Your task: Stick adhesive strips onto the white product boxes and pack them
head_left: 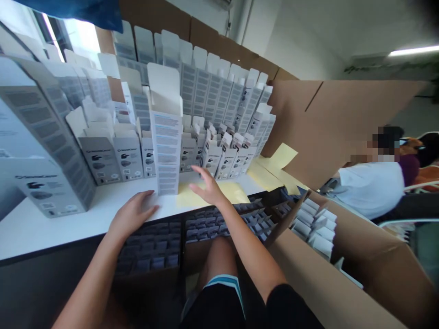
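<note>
A tall white box (167, 151) with its top flap up stands near the front edge of the white table (85, 228). To its left, my left hand (132, 212) hovers at the table edge, fingers apart, holding nothing. My right hand (208, 188) is on the box's other side, over a yellow sheet (233, 192), with fingers spread and nothing in them. Neither hand appears to touch the box. Behind stand rows of similar boxes with open tops, among them a shorter printed box (127, 157) and a smaller one (226, 162).
A large closed-looking box (51, 187) stands at the left. Under the table are cartons of packed boxes (154, 249). An open cardboard carton (370, 228) holding white boxes is at the right; beyond it sits a person in white (370, 187). Cardboard panels (339, 123) rise behind.
</note>
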`<state>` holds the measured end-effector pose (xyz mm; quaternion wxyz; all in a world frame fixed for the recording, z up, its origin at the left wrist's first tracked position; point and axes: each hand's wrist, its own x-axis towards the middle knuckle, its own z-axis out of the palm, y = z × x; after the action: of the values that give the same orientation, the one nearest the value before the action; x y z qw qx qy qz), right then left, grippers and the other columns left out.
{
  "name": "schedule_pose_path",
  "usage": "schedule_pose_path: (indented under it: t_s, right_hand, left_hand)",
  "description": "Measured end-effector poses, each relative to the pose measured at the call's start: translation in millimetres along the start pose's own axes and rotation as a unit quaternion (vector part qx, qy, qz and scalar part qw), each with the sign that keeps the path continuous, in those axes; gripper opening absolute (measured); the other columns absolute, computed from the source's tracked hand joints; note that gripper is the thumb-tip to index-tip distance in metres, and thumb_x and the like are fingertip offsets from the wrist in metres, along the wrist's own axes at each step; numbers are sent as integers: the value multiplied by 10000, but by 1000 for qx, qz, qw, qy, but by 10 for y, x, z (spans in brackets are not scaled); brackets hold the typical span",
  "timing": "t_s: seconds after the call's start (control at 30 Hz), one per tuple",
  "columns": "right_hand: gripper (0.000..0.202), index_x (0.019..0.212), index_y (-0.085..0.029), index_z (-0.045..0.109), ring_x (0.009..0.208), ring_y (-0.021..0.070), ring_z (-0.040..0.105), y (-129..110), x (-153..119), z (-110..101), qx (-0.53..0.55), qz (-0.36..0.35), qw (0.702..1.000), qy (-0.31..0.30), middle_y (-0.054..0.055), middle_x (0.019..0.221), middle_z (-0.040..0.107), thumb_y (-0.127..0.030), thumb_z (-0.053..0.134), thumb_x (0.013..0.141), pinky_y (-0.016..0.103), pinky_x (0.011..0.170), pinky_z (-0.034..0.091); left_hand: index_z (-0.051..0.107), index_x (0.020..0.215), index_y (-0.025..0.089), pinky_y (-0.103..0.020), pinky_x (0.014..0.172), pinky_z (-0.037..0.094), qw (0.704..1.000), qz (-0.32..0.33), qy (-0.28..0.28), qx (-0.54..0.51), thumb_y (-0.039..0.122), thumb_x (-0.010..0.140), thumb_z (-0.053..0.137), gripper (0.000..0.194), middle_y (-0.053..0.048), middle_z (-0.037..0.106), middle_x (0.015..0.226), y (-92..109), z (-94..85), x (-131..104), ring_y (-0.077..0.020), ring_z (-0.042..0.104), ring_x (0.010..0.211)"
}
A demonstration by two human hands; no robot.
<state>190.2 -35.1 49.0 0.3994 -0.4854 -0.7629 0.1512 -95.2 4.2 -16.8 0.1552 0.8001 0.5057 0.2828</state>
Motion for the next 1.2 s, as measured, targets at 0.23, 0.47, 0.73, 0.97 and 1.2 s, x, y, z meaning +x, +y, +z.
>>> schedule_pose_path:
  t_s: [0.23,0.47,0.73,0.97,1.2]
  right_hand:
    - [556,1417,-249,548,1446,317,368,288,-933,114,-256,67,960,-90,143,1543,447,-73,488,892,604,1154,295]
    - [435,1077,-249,770,1237,312,557,267,-1235,37,-270,23,958,98,103,1242,700,-23,448,890,617,1056,408]
    - [540,1089,-356,748,1088,283,558,-382,-2015,559,-193,-50,958,208,82,1243,635,53,492,847,519,869,544]
    - [548,1223,-360,672,1179,340,544,-683,-2487,742,-111,-25,993,30,103,1360,557,-20,577,803,584,923,532]
    - [540,1386,-341,527,1323,349,488,-636,-2271,458,57,68,996,5,111,1427,512,-207,586,866,591,1068,447]
  left_hand:
    - [561,1318,197,-440,993,507,999,-7,25,38,467,875,527,520,-110,649,1313,189,-66,-102,-333,630,1188]
    - [648,1159,226,-411,959,520,994,18,100,-47,415,904,537,337,-83,689,1205,285,-93,-243,-291,645,1122]
    - [421,1402,238,-384,848,593,758,-247,113,-593,473,783,730,731,-137,640,1318,927,655,-1396,-287,682,1127]
    - [657,1182,136,-342,693,599,672,-345,-33,-654,378,722,818,545,-112,795,1006,892,682,-1880,-261,760,797]
    - [675,1175,190,-294,658,573,737,-298,-105,-597,412,780,778,464,-62,800,870,840,397,-2021,-223,748,722]
